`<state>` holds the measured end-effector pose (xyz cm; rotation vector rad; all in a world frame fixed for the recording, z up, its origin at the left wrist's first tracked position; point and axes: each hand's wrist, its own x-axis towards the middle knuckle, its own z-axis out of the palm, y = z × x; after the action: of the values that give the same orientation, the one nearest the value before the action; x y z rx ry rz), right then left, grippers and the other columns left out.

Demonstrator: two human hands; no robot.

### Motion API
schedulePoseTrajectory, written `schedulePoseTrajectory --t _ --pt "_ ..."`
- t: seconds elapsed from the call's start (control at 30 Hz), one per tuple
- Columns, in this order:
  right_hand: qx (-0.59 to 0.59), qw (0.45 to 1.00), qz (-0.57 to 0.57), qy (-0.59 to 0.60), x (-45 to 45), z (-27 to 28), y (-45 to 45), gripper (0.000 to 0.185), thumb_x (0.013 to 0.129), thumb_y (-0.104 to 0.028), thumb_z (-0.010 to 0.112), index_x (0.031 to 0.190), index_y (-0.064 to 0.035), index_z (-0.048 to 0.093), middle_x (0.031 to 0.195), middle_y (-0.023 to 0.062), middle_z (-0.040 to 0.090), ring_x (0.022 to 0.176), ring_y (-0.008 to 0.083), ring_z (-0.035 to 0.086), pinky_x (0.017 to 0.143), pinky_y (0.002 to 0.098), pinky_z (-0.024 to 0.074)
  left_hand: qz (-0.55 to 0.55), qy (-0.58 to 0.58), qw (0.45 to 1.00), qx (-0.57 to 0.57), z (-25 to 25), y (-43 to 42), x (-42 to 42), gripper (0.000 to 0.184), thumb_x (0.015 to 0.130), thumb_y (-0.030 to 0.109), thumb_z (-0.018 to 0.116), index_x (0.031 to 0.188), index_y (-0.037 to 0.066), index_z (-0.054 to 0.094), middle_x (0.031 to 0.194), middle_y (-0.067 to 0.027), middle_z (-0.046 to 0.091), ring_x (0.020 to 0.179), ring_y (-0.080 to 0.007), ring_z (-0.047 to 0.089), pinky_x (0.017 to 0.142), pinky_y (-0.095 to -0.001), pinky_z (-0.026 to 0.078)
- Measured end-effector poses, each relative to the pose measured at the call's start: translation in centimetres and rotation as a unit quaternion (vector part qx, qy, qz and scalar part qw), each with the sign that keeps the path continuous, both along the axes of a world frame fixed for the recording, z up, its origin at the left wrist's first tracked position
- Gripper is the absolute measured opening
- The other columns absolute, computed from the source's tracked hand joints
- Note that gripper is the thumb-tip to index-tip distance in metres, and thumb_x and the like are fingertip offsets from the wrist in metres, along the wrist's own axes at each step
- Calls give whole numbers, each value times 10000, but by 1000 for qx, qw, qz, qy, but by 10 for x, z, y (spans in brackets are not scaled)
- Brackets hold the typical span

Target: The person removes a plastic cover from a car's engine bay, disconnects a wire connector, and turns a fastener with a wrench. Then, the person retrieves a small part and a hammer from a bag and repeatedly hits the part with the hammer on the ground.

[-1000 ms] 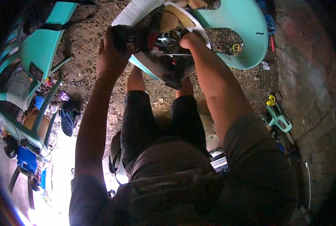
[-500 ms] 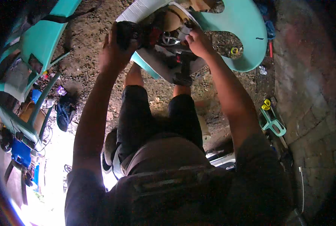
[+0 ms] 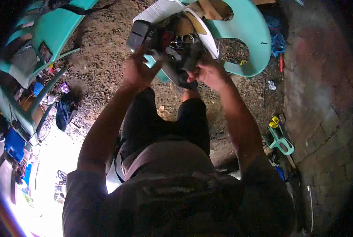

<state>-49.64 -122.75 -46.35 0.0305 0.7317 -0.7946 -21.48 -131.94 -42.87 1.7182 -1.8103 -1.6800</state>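
A green plastic chair (image 3: 245,37) stands before my knees, a white-edged carton (image 3: 156,11) and dark, cluttered items on it. At its left edge is a black, block-shaped tool part (image 3: 140,34), with a red part (image 3: 167,38) beside it. My left hand (image 3: 139,73) is just below the black block, thumb and fingers apart; whether a fingertip touches it I cannot tell. My right hand (image 3: 211,74) is closed on a dark, blurred object (image 3: 192,57) whose kind is unclear. Behind it lies a thin, shiny metal piece (image 3: 180,40).
Another green chair (image 3: 55,29) stands at the left, a dark strap over it. A small green plastic frame with yellow handles (image 3: 281,143) lies at right near the block wall (image 3: 322,130). Blue plastic (image 3: 278,43) and a red stick (image 3: 281,63) lie beyond. The ground is rough soil.
My left hand has come off the black block and moved down and right. My right hand has drawn toward me and now holds the dark object. The view has shifted slightly.
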Motion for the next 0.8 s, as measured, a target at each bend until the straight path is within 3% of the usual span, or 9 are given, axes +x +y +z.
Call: schedulePoseTrajectory --t 0.03,0.1,0.2,0.27,0.33,0.37,0.53,0.73,0.8 --pt "-2 1000 7 -21 4 6 6 384 972 -255 646 1286 -43 582 1070 139 705 892 256 706 831 506 593 5 0 1000 -6 11 7 -5 711 775 297 830 1380 37 562 1326 -184 588 1113 -330 634 888 -441 557" --pt "-12 999 33 -23 11 37 13 395 975 -254 641 1302 -43 572 1071 135 706 910 261 710 819 496 597 93 250 914 306 33 21 -12 520 834 184 785 1307 38 626 1204 -163 633 1015 -275 676 803 -369 581" --pt "-72 991 111 -31 10 83 18 415 991 -227 601 1351 -29 544 1085 123 703 949 269 716 773 448 608 -14 271 953 132 41 65 -10 434 879 114 728 1287 8 629 1188 -138 637 1056 -265 669 843 -373 585" --pt "-98 968 166 157 6 109 31 423 999 -209 575 1374 -19 525 1109 113 693 933 255 712 735 408 606 -65 256 964 31 56 92 -10 370 904 61 691 1259 -28 635 1187 -110 640 1100 -256 661 895 -383 588" --pt "-160 939 229 200 -4 147 34 418 1008 -177 541 1391 -13 504 1122 112 681 916 237 703 762 391 596 250 398 818 331 120 119 -27 371 903 49 688 1255 -44 618 1192 -105 642 1123 -260 657 944 -403 584" --pt "-157 948 222 164 -5 172 38 442 994 -174 559 1409 -31 511 1146 99 675 910 215 697 784 376 582 300 373 806 348 150 134 -34 436 909 23 671 1328 -15 558 1191 -123 643 1128 -271 658 980 -430 574" --pt "-216 912 330 113 -19 226 86 483 980 -153 579 1438 -31 486 1114 96 681 878 193 694 757 335 570 381 452 771 236 199 241 -55 606 933 33 648 1494 44 419 1337 -151 625 1181 -309 648 1009 -463 555" --pt "-227 888 381 121 22 289 162 452 960 -103 600 1387 21 522 1076 73 675 905 193 682 780 315 553 495 480 707 157 238 371 -55 519 894 22 706 1376 23 514 1143 -131 690 1020 -265 694 952 -413 572" --pt "-221 877 417 96 44 301 209 435 946 -75 624 1361 20 537 1064 67 670 909 172 674 806 299 548 496 465 727 95 265 435 -48 533 893 -14 687 1387 13 488 1083 -107 682 950 -250 707 826 -389 615"
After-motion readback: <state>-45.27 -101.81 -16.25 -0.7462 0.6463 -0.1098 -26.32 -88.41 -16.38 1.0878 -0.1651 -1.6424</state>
